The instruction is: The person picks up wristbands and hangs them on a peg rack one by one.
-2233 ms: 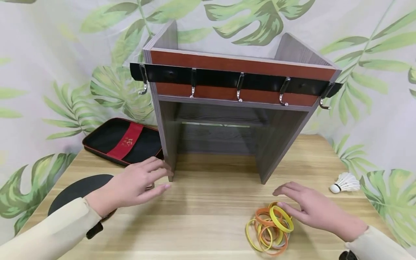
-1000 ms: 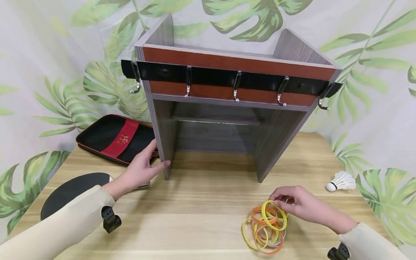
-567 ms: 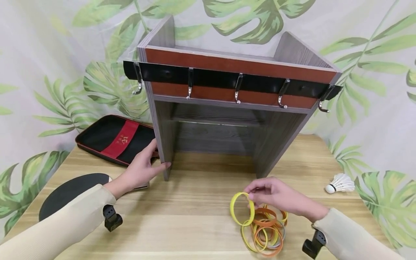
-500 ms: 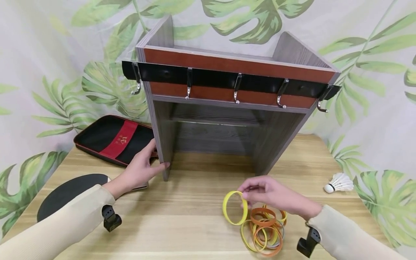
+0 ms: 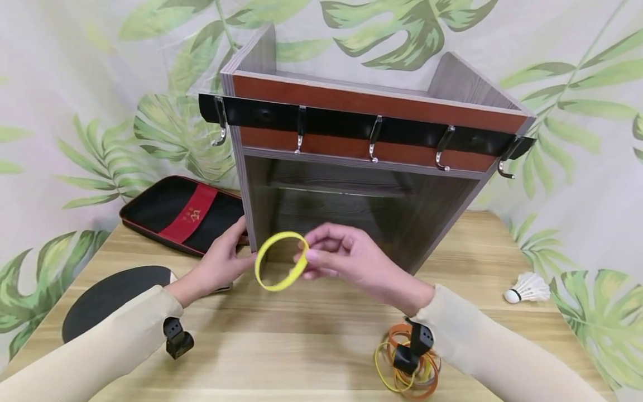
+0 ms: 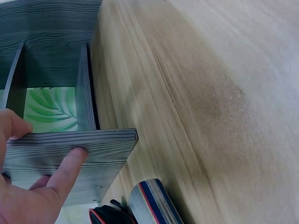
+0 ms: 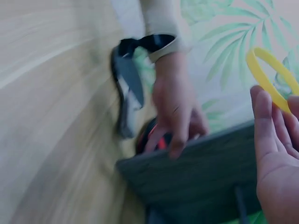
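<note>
In the head view my right hand [image 5: 356, 262] pinches a yellow silicone wristband [image 5: 293, 274] between thumb and fingers, in front of the shelf's lower left. The wristband [image 7: 275, 95] also shows upright in the right wrist view. My left hand [image 5: 218, 262] holds the left side panel of a grey wooden shelf [image 5: 382, 95], its thumb at the panel's front edge. In the left wrist view that hand's fingers lie against the panel [image 6: 107, 144]. Across the shelf front runs a black rail [image 5: 336, 124] with several silver hooks. More yellow and orange wristbands [image 5: 400, 328] lie in a pile, partly hidden by the right wrist camera.
A black case [image 5: 150, 212] with a red band lies behind the left hand. Near the left forearm is a black table tennis paddle [image 5: 115, 296]. A white shuttlecock [image 5: 532, 287] lies on the wooden table [image 5: 241, 357] at the right. Leaf-patterned cloth hangs behind.
My left hand has moved onto the shelf's side panel. The right hand has picked the yellow wristband from the pile and carried it left and up towards the shelf.
</note>
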`<state>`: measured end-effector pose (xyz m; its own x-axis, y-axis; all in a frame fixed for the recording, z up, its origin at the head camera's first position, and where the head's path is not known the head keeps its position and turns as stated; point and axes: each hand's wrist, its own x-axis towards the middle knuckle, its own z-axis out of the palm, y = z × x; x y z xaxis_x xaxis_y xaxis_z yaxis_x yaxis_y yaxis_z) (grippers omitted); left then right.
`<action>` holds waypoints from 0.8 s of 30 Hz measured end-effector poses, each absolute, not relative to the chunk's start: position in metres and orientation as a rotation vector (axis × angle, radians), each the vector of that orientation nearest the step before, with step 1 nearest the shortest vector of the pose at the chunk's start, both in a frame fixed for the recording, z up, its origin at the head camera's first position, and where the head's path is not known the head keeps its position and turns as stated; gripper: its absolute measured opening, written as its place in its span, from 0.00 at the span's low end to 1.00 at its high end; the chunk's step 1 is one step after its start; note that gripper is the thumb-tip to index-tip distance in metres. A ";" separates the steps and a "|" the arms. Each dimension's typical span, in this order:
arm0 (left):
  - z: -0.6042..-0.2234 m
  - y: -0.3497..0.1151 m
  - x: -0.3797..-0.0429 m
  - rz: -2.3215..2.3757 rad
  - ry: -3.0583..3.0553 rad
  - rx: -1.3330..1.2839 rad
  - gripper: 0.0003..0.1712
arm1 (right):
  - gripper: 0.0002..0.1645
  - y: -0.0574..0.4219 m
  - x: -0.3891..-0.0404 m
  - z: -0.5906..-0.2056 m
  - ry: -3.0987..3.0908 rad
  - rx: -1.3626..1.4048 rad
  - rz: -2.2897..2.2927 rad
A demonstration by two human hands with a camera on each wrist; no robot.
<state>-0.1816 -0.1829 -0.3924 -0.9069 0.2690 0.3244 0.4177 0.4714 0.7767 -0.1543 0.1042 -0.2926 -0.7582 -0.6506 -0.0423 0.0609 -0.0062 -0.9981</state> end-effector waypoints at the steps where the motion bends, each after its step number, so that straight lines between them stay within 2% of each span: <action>1: -0.392 -0.182 -0.181 -1.396 -2.559 -0.593 0.43 | 0.21 0.099 -0.155 -0.290 1.741 -0.614 -1.851; 8: -0.394 -0.184 -0.180 -1.390 -2.524 -0.617 0.39 | 0.09 0.059 -0.158 -0.269 1.522 -0.669 -2.072; 18: -0.390 -0.186 -0.180 -1.406 -2.572 -0.602 0.46 | 0.12 0.016 -0.155 -0.242 1.361 -0.719 -2.329; 24: -0.390 -0.186 -0.182 -1.365 -2.543 -0.640 0.44 | 0.13 0.004 -0.155 -0.237 1.340 -0.664 -2.425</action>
<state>-0.1818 -0.1861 -0.3898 -0.8900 0.2841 0.3567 0.4543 0.4841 0.7478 -0.1547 0.0035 -0.2369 -0.8512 -0.4599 0.2529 0.0305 -0.5245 -0.8509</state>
